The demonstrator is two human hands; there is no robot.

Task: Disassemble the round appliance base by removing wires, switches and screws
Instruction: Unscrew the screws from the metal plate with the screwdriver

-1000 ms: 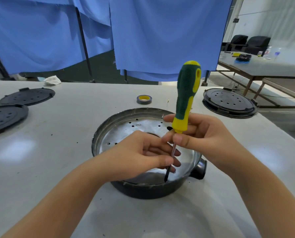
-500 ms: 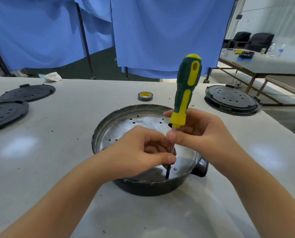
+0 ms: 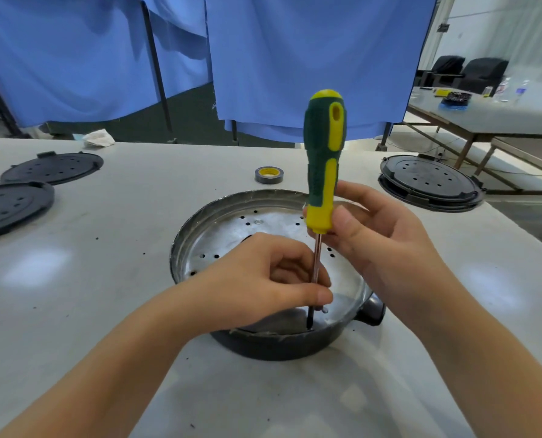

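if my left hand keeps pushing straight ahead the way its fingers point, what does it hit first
The screwdriver shaft: the left hand already pinches it. Beyond that, probably the right hand, though depth is unclear.

Two bare forearms enter from the bottom corners of the head view, uncovered from the frame edge to the wrists, with no sleeve or cuff visible anywhere along them. The left hand (image 3: 263, 282) and the right hand (image 3: 380, 235) are likewise ungloved. No watch, bracelet or strap shows at either wrist, and no ring shows on the fingers that face the camera. The fingernails in view, among them the thumbnails of both hands, are short and unpainted. The forearms look slender and smooth, without visible marks, tape or bandages. Nothing else of the person appears in the view.
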